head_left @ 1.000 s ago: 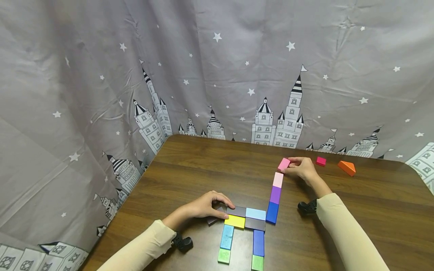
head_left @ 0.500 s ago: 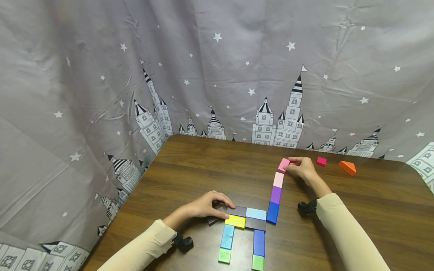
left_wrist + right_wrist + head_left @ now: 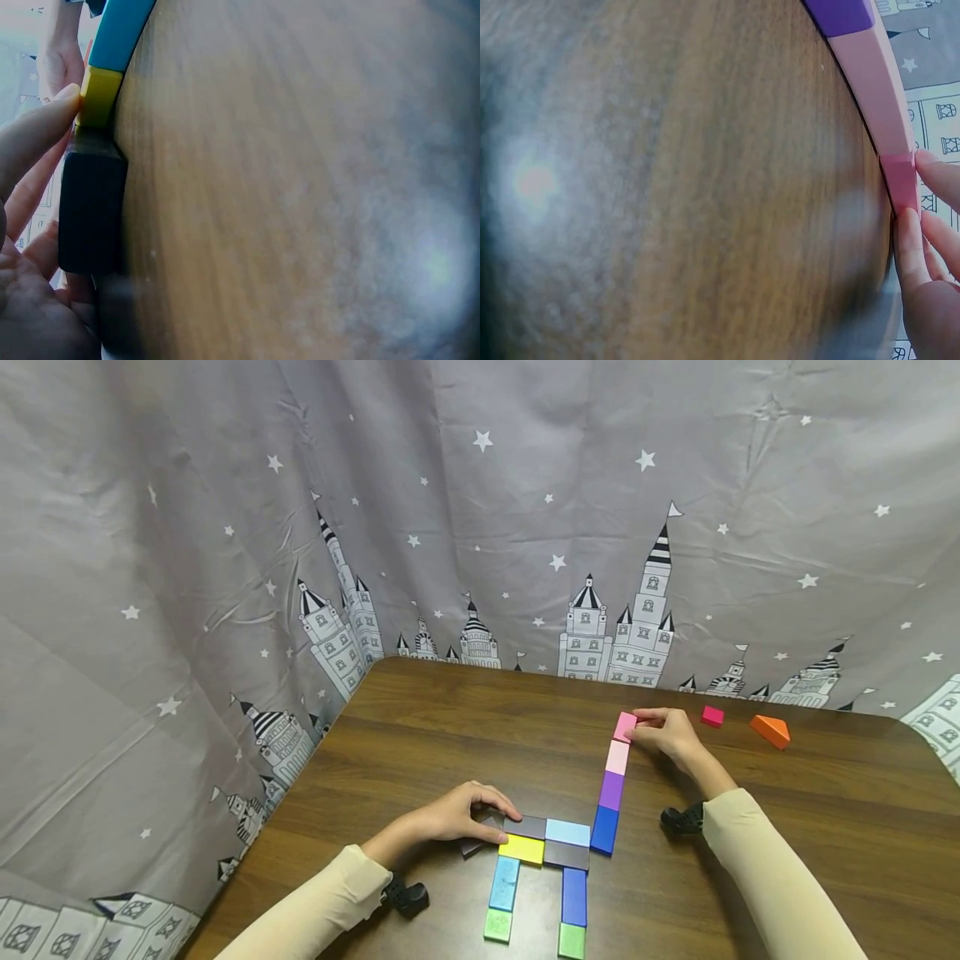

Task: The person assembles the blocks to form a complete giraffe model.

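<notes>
In the head view my right hand (image 3: 667, 734) pinches a pink block (image 3: 624, 727) between thumb and fingers. That block lies at the far end of a slanting row, touching the pale pink block (image 3: 617, 757). Purple (image 3: 611, 791) and blue (image 3: 604, 828) blocks continue the row toward me. My left hand (image 3: 453, 814) rests over the left end of a cluster of flat blocks. Its thumb touches the yellow block (image 3: 521, 849), and a fingertip touches the dark grey block (image 3: 525, 827) behind. Another dark block (image 3: 91, 211) lies slanted, partly hidden under this hand.
Light blue (image 3: 567, 832) and dark grey (image 3: 566, 855) blocks complete the cluster's right side. Two legs of blue and green blocks (image 3: 497, 925) extend toward me. A red block (image 3: 712, 717) and an orange triangular block (image 3: 771, 731) lie far right. A patterned curtain (image 3: 480, 527) hangs behind the table.
The pink block has turned slightly and moved toward the pale pink one, in line with the row and touching it. My left hand stays in place.
</notes>
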### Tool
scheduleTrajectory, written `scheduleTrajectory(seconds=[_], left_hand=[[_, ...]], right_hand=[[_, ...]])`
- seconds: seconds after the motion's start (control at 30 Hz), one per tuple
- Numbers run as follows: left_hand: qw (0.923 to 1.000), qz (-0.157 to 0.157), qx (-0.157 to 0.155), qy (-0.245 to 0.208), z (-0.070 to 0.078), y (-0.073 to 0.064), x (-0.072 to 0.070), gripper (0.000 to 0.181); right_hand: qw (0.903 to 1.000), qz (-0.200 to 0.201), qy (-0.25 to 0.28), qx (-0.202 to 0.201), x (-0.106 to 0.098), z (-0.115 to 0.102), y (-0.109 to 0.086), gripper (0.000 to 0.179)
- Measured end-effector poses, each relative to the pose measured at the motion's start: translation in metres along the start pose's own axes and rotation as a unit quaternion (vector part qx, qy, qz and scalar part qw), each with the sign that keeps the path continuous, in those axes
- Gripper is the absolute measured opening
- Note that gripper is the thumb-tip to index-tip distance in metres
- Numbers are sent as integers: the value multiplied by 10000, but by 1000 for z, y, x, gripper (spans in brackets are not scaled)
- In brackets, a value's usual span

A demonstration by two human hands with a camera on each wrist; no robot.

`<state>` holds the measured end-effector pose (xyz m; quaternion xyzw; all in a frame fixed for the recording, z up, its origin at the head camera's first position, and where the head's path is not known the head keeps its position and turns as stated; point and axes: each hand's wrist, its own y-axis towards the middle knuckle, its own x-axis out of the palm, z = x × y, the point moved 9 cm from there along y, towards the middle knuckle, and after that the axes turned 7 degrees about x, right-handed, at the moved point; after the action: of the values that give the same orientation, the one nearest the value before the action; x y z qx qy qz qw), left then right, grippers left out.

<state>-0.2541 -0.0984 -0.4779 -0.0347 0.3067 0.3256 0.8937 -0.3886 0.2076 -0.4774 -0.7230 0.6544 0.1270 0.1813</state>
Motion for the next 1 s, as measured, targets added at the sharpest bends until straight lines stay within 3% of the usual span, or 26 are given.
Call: scheduleTrajectory(seconds=[0.73, 1.0], left_hand=[[10000, 5, -55, 22, 2, -1, 0, 29], [10000, 1, -36, -19, 1, 0, 1, 29]], right_hand=[[9991, -110, 413, -23, 3, 0, -5, 51], [9967, 553, 573, -126, -18, 5, -5, 50]])
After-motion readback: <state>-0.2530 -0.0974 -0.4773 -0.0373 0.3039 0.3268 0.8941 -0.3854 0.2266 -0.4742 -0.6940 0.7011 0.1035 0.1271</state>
